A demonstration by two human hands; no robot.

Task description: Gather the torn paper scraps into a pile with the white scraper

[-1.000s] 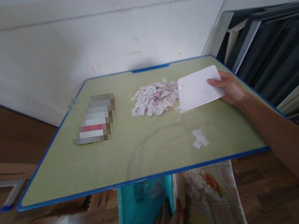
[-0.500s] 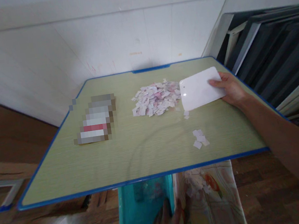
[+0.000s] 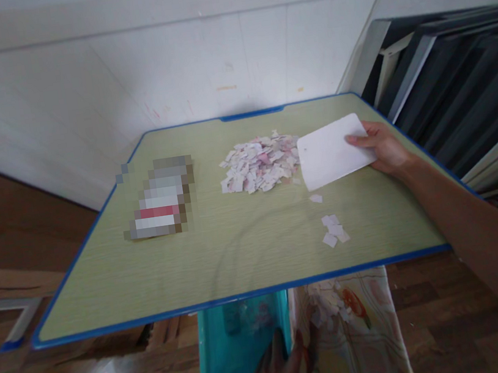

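My right hand (image 3: 385, 146) grips a thin white plastic scraper (image 3: 330, 153), thumb on top, tilted over the right part of the table. The scraper's left edge meets the right side of a heap of small cut paper pieces (image 3: 259, 163). One loose paper piece (image 3: 316, 199) lies just below the scraper, and a small cluster of pieces (image 3: 333, 230) nearer the front edge. Below the table, in shade, my left hand (image 3: 275, 371) is at the right rim of a teal tray (image 3: 209, 365), its fingers around the rim. Part of that hand is cut off by the frame.
The table (image 3: 173, 277) has a blue edge. A blurred-out rectangular item (image 3: 158, 199) lies on its left. Patterned cloth (image 3: 368, 342) with paper bits sits beside the tray. Dark panels (image 3: 459, 70) lean at the right; a white wall (image 3: 190, 65) stands behind.
The scraper has shifted slightly left and toward me, its near corner lower. Paper bits beside it have moved a little nearer the front. My left hand stays nearly still.
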